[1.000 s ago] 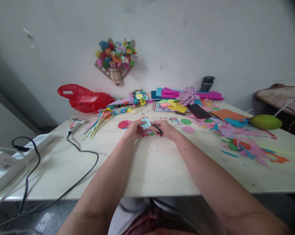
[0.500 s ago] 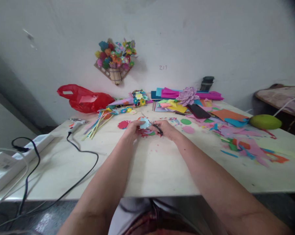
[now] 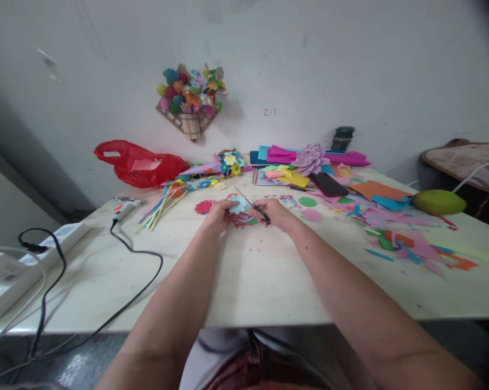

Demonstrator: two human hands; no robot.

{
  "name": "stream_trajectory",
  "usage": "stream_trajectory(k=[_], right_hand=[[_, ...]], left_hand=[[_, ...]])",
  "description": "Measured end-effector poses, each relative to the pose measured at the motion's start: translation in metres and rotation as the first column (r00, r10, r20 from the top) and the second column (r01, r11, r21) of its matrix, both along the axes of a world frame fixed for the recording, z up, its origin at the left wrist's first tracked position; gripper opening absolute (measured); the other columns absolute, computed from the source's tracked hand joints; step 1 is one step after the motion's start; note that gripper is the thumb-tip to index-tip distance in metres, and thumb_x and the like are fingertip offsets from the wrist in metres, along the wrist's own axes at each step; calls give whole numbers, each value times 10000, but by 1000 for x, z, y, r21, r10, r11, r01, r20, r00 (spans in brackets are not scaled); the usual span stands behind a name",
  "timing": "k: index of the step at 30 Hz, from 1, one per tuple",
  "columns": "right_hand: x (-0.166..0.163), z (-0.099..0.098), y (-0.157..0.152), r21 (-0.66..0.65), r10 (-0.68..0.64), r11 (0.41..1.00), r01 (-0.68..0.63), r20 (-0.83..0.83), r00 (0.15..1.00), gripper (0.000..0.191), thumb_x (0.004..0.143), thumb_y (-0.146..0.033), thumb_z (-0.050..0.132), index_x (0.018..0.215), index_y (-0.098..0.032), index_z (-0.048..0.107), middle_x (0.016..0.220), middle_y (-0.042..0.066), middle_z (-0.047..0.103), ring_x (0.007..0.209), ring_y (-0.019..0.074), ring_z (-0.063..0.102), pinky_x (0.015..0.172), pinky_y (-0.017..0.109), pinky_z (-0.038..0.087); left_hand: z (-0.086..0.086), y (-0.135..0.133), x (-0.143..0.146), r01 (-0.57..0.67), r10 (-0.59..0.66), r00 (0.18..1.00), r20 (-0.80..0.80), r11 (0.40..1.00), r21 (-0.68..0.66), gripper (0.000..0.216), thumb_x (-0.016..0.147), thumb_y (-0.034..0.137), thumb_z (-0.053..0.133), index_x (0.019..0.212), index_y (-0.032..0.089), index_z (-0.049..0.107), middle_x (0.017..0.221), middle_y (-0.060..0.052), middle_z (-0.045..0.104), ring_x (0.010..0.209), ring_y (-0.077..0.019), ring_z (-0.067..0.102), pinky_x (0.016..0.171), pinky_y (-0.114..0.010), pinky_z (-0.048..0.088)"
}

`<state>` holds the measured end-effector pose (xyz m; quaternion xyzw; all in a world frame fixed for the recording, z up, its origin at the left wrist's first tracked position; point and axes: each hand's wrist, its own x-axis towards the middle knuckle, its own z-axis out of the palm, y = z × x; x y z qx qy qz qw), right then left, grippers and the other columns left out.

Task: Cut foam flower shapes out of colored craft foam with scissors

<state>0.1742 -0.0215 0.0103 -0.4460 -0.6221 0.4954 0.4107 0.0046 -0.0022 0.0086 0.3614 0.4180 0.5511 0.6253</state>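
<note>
Between the fingers of my left hand [image 3: 221, 214] is a light blue paper flower [image 3: 238, 204] with a scalloped edge. My right hand [image 3: 274, 214] grips black-handled scissors [image 3: 261, 212]; their thin blades point up and left, beside the flower's right edge. A red paper flower [image 3: 204, 207] lies just left of my left hand. Under and between the hands are more cut paper pieces [image 3: 244, 221] in red, pink and green, partly covered. To the right of my right hand lie a green paper disc [image 3: 307, 201] and a pink scalloped one [image 3: 311, 215].
Paper scraps [image 3: 418, 249] spread over the right of the table, near a phone [image 3: 329, 184] and a green fruit [image 3: 439, 202]. On the left are a glue gun [image 3: 126, 206] with its black cord, a power strip [image 3: 71, 238] and a red plastic bag [image 3: 142, 165].
The light blue flower has shifted very slightly left and tilted in my left hand. My right hand and the scissors stay almost in place.
</note>
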Motion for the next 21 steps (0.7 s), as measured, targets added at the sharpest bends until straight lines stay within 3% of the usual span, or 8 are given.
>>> stream_trajectory(k=[12,21], right_hand=[[9,0,1,-4,23,1000,-23,-4,1000,263,667,-362,725,684,-135,593,489,-23,547,359,52,430,360,182,319],[7,1,7,21,-109,993,117,-240,965,466,464,-244,818,867,-158,600,581,-50,589,508,98,543,523,231,434]], left_hand=[[-2,-1,-3,114,-111,993,-45,990,81,77,560,115,662,628,119,625,535,-29,606,459,-113,532,447,-220,451],[-4,-3,1,272,-257,957,-137,957,102,110,531,95,692,632,97,649,565,-44,636,467,-103,548,492,-214,432]])
